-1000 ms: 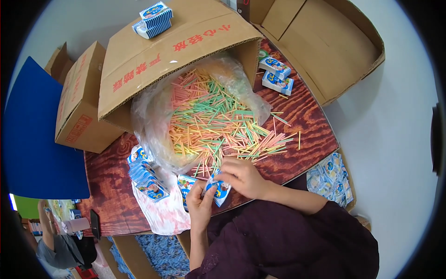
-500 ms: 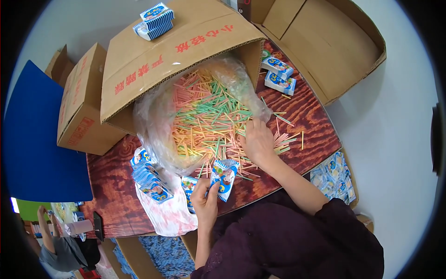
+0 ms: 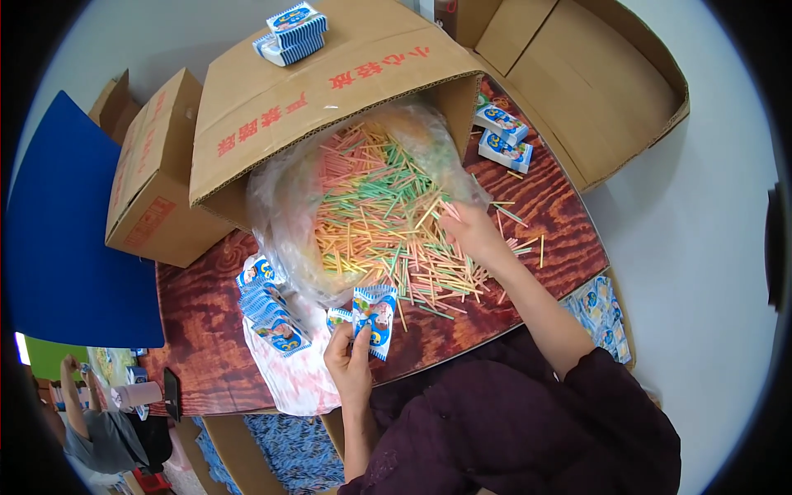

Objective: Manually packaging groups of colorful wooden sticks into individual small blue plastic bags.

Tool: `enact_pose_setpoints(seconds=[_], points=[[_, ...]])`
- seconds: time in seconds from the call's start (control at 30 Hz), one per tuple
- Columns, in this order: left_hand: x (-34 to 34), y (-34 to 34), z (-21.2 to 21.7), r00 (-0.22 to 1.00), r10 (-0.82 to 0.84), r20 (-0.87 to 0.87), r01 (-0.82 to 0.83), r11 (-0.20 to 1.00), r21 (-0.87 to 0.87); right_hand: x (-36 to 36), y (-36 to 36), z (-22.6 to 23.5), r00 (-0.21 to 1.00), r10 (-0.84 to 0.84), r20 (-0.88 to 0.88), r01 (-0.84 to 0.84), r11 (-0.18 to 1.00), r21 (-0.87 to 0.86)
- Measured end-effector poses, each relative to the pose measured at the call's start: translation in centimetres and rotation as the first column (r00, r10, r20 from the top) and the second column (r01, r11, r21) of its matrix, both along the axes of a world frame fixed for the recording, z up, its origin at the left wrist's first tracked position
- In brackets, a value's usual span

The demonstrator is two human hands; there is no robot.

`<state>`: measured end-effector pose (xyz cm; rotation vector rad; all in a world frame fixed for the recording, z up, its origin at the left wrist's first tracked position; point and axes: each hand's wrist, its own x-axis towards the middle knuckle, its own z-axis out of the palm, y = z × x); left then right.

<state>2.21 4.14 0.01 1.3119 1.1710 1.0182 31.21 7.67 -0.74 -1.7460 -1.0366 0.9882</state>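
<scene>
My left hand is closed on a small blue-and-white packet, thumb across its front, above the near edge of the table. A heap of thin pink, green and yellow sticks spills from a clear plastic bag inside a cardboard box lying on its side. At the heap's right edge, my right hand pinches a few of these sticks, mostly pink; their ends show past the fingertips. Another packet lies partly hidden behind the held one.
A row of packets lies on a white-and-pink bag at left. Two packets rest right of the box, others on top. An open carton stands at far right. A co-worker sits at lower left.
My right hand has lifted off the heap with several sticks in its fingers. My left hand has carried the packet a little to the left. The whole view has shifted slightly.
</scene>
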Motion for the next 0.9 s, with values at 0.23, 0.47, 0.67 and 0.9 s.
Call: enact_pose_setpoints(seconds=[0.23, 0.47, 0.67, 0.9], points=[[0.6, -0.5, 0.6, 0.999, -0.017, 0.043, 0.019, 0.999, -0.046, -1.9, 1.9, 0.3, 0.22, -0.043, -0.975, -0.115, 0.991, -0.07], [0.3, -0.7, 0.1, 0.996, 0.023, 0.081, -0.013, 0.992, -0.124, -3.0, 3.1, -2.7, 0.09, -0.107, -0.99, -0.099, 0.988, -0.115], [0.9, -1.2, 1.2, 0.992, 0.012, 0.126, 0.006, 0.989, -0.145, -0.8, 3.2, -0.6, 0.294, 0.136, -0.946, -0.167, 0.982, 0.089], [1.6, -1.3, 0.2, 0.988, -0.011, 0.156, 0.029, 0.993, -0.111, -0.7, 2.0, 0.2, 0.73, 0.193, -0.655, -0.042, 0.97, 0.239]])
